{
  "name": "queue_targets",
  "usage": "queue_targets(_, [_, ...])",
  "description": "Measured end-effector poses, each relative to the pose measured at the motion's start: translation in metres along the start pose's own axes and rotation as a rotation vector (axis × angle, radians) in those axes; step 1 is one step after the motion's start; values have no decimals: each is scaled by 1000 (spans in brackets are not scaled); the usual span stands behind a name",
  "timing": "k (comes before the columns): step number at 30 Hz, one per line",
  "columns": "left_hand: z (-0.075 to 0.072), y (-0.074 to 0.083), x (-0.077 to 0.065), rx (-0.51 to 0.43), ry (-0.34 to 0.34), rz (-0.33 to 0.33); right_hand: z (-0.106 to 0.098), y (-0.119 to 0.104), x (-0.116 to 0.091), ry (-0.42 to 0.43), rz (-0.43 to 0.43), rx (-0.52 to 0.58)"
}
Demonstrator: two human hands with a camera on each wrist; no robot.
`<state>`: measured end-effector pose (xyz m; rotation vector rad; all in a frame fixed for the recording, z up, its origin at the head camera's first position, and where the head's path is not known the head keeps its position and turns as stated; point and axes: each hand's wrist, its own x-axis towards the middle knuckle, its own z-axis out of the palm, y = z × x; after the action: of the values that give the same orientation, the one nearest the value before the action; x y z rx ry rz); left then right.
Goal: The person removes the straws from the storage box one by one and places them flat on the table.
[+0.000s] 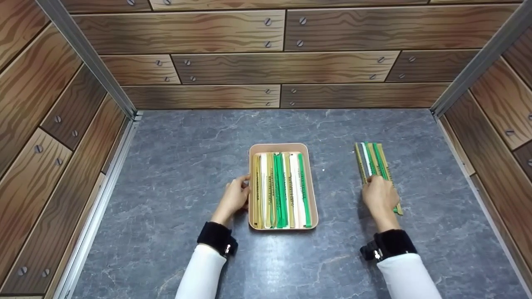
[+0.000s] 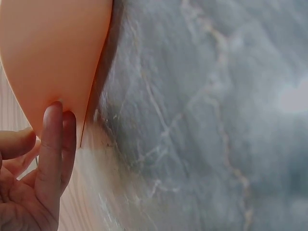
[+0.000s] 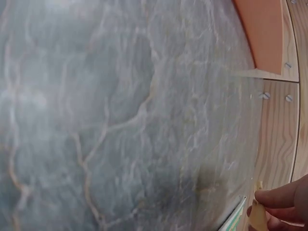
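A shallow peach tray [image 1: 283, 147] stands in the middle of the table, filled with long slim stick packets [image 1: 280, 191] in tan, white and green. My left hand [image 1: 235, 194] is at the tray's left side; in the left wrist view its fairly straight fingers [image 2: 50, 149] touch the outer wall. To the right lies a row of similar packets [image 1: 380, 160], partly covered by my right hand [image 1: 380, 195]. That hand pinches a tan stick packet [image 3: 258, 217] between thumb and fingers. This packet appears at the row's left edge, slightly apart from the others.
Grey marbled tabletop [image 1: 187, 149] surrounds the tray and the row. Wood-patterned walls [image 1: 232, 68] enclose the back and both sides, with metal rails [image 1: 97, 207] along the edges. A tiny white speck [image 1: 323, 170] lies between tray and row.
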<state>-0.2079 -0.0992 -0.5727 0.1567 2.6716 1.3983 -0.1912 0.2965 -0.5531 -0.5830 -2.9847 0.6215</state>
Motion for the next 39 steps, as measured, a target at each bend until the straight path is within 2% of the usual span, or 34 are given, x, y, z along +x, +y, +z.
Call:
queue_targets(11, [1,2,1,9,3,-10,4,7,6,12,-2,-63])
queue_targets(21, [1,0,0,4,3,-3,4,9,6,-14,-14,-46])
queue_targets(24, [1,0,0,-17,-7,-12,3,4,2,-22,-87,-2])
queue_targets(28, [1,-1,0,-3,-5,-5,1,-10,-5,-35,-235,98])
queue_targets(31, [1,-2,1,25,5,4,2,-27,-12,-49,-335,167])
queue_targets(36, [2,-2,0,45,23,29,11,-59,-29,-85,-480,219])
queue_targets(39, [2,-1,0,48,30,33,19,-77,-42,-135,-545,250])
